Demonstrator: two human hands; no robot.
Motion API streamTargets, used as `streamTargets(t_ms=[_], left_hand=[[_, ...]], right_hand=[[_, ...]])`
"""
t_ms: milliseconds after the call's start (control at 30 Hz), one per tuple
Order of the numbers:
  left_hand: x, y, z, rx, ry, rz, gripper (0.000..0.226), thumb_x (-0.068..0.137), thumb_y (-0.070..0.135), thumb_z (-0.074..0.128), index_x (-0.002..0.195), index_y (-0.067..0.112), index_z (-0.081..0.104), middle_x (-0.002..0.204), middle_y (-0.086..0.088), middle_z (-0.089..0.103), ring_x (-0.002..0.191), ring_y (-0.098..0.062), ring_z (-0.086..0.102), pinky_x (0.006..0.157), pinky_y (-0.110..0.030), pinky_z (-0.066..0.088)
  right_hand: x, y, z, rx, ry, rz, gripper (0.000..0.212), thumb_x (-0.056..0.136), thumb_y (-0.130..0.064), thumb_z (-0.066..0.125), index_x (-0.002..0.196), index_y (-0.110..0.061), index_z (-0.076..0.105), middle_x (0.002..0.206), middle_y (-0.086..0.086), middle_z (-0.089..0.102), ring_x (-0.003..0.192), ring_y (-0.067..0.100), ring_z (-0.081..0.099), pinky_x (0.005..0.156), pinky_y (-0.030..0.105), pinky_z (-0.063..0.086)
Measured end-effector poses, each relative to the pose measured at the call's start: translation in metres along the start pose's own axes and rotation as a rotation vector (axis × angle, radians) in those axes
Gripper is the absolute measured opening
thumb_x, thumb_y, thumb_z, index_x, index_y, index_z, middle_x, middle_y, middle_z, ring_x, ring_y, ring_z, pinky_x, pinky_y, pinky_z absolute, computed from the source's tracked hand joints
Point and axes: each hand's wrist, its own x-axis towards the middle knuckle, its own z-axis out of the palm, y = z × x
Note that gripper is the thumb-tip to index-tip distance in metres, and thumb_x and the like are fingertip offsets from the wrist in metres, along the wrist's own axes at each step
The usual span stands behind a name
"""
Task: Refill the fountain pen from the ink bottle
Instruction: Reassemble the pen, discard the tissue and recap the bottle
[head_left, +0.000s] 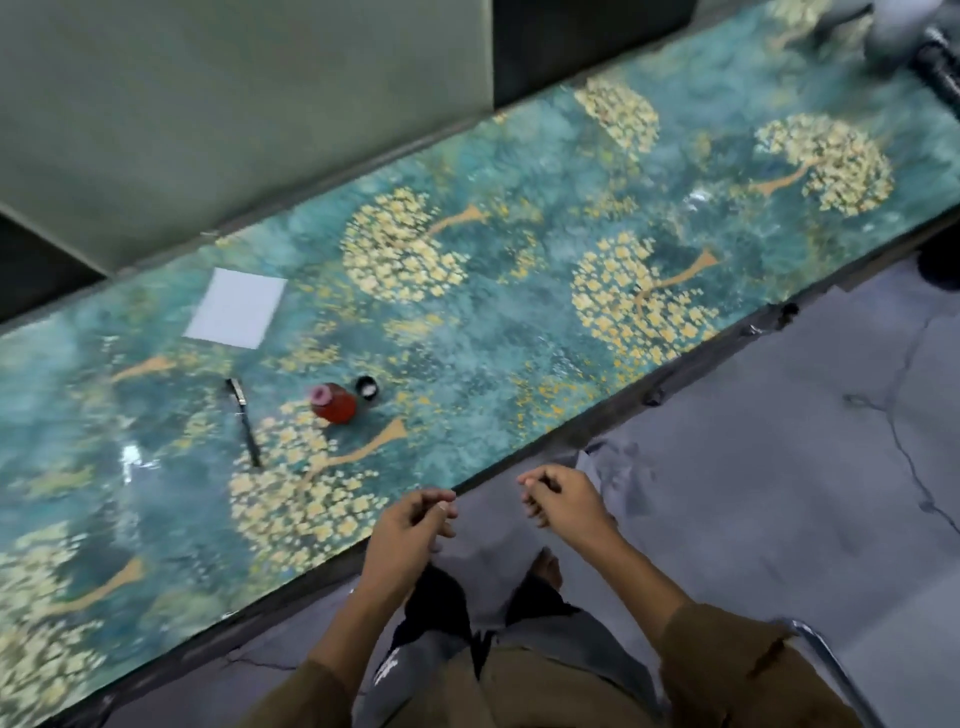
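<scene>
Head camera, looking down, shows us standing at the near edge of a long table covered in glossy teal cloth printed with golden blossom trees (519, 332). Our left hand (410, 525) hovers over that edge with its fingers loosely curled and nothing in them. Our right hand (563, 501) hangs just beside it, past the table's edge and above the grey cracked floor (779, 467), fingers likewise curled inward and holding nothing, as far as the soft focus lets us tell.

Well ahead of both hands, a slim black fountain pen with a silver clip (243, 421) lies flat on the cloth. To its right stands a small round glass bottle of red ink (335, 404), its mouth uncovered. A small black bottle cap (367, 387) lies upturned, touching or just beside the bottle on its far right side. Farther back and left, a square sheet of white paper (236, 307) lies flat, apart from the pen.

Brown sleeves (727, 670) cover our forearms.
</scene>
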Motion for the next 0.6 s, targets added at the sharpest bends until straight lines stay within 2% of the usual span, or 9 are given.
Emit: streamTargets(t_ms=[200, 300, 367, 433, 467, 533, 600], left_hand=[[0.016, -0.002, -0.071, -0.081, 0.086, -0.028, 0.016, 0.100, 0.008, 0.053, 0.095, 0.012, 0.068, 0.083, -0.007, 0.071, 0.066, -0.019, 0.061, 0.055, -0.026, 0.048], [0.032, -0.003, -0.102, -0.078, 0.145, -0.039, 0.012, 0.098, 0.013, 0.057, 0.098, 0.011, 0.069, 0.082, -0.012, 0.071, 0.063, -0.022, 0.062, 0.056, -0.035, 0.051], [0.045, -0.003, -0.119, -0.061, 0.169, -0.054, 0.010, 0.095, 0.019, 0.063, 0.103, 0.014, 0.066, 0.083, -0.011, 0.070, 0.066, -0.024, 0.066, 0.060, -0.042, 0.056], [0.056, 0.004, -0.132, -0.010, 0.179, -0.051, 0.026, 0.090, 0.028, 0.068, 0.110, 0.015, 0.058, 0.091, -0.006, 0.067, 0.076, -0.025, 0.069, 0.067, -0.048, 0.059], [0.061, 0.008, -0.136, 0.043, 0.179, -0.035, 0.034, 0.087, 0.033, 0.071, 0.111, 0.017, 0.054, 0.096, -0.003, 0.065, 0.081, -0.024, 0.068, 0.069, -0.047, 0.057], [0.067, 0.019, -0.141, 0.168, 0.181, 0.020, 0.051, 0.081, 0.037, 0.076, 0.119, 0.020, 0.047, 0.108, 0.000, 0.060, 0.093, -0.022, 0.062, 0.075, -0.036, 0.050], [0.076, 0.027, -0.144, 0.245, 0.178, 0.096, 0.069, 0.075, 0.038, 0.081, 0.131, 0.016, 0.046, 0.118, -0.001, 0.056, 0.103, -0.022, 0.059, 0.083, -0.033, 0.047]], right_hand=[[0.002, -0.079, 0.056, -0.140, -0.038, -0.175, 0.014, 0.100, -0.015, 0.058, 0.094, -0.019, 0.070, 0.084, 0.003, 0.069, 0.068, 0.014, 0.067, 0.062, 0.031, 0.057], [0.017, -0.115, 0.084, -0.299, -0.006, -0.308, 0.012, 0.096, -0.018, 0.062, 0.105, -0.021, 0.069, 0.094, -0.001, 0.066, 0.076, 0.020, 0.068, 0.066, 0.034, 0.055], [0.032, -0.138, 0.105, -0.479, 0.003, -0.399, 0.028, 0.094, -0.020, 0.063, 0.122, -0.024, 0.062, 0.112, -0.001, 0.061, 0.082, 0.019, 0.065, 0.071, 0.031, 0.048], [0.048, -0.156, 0.126, -0.680, -0.033, -0.443, 0.047, 0.094, -0.020, 0.062, 0.139, -0.027, 0.050, 0.132, 0.000, 0.049, 0.089, 0.019, 0.064, 0.076, 0.032, 0.047], [0.054, -0.163, 0.136, -0.775, -0.054, -0.449, 0.054, 0.094, -0.018, 0.062, 0.143, -0.029, 0.045, 0.138, 0.000, 0.043, 0.095, 0.022, 0.063, 0.077, 0.034, 0.047], [0.065, -0.170, 0.154, -0.921, -0.076, -0.450, 0.059, 0.092, -0.013, 0.061, 0.146, -0.030, 0.042, 0.140, 0.000, 0.041, 0.108, 0.026, 0.059, 0.077, 0.037, 0.050], [0.071, -0.170, 0.166, -1.018, -0.069, -0.470, 0.055, 0.092, -0.012, 0.059, 0.143, -0.028, 0.046, 0.137, 0.003, 0.045, 0.116, 0.030, 0.055, 0.087, 0.044, 0.052]])
